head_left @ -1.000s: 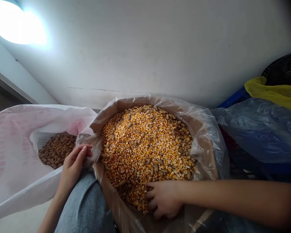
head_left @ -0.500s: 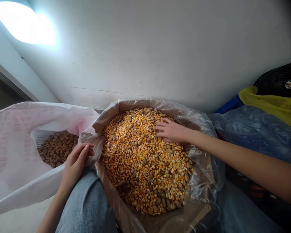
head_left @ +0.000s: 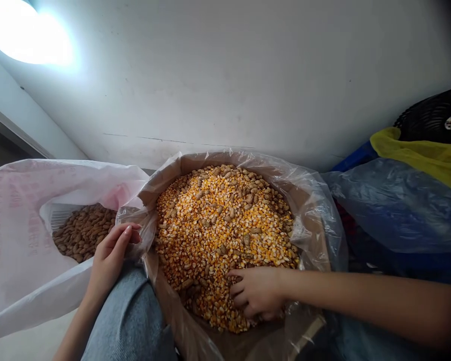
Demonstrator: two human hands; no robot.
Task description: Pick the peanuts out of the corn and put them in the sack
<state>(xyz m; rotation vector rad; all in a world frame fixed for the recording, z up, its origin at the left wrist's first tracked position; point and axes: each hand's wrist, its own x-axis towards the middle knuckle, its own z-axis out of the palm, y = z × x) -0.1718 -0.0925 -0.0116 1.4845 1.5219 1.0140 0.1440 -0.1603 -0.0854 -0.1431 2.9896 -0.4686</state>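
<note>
A wide bag-lined container [head_left: 308,235], with brown inner walls and clear plastic over its rim, holds yellow corn kernels [head_left: 195,240] mixed with peanuts in their shells [head_left: 248,193]. My right hand [head_left: 257,293] lies low in the near right part of the mix, fingers spread and bent down, their tips partly hidden among the kernels. Beside the container's left rim, my left hand [head_left: 115,245] rests over my knee. Its fingers are curled together with the thumb against them, close to the clear plastic; whatever they pinch cannot be made out.
To the left, a white woven sack [head_left: 15,225] lies open around brown nuts [head_left: 84,233] resembling almonds. Bluish plastic [head_left: 394,200], yellow mesh [head_left: 421,153] and a black fan-like grille [head_left: 432,115] are at the right. A wall [head_left: 225,75] stands behind.
My right hand has moved from the far right part of the mix towards me. Peanuts now show where it was. My left hand keeps its curled pose by the rim.
</note>
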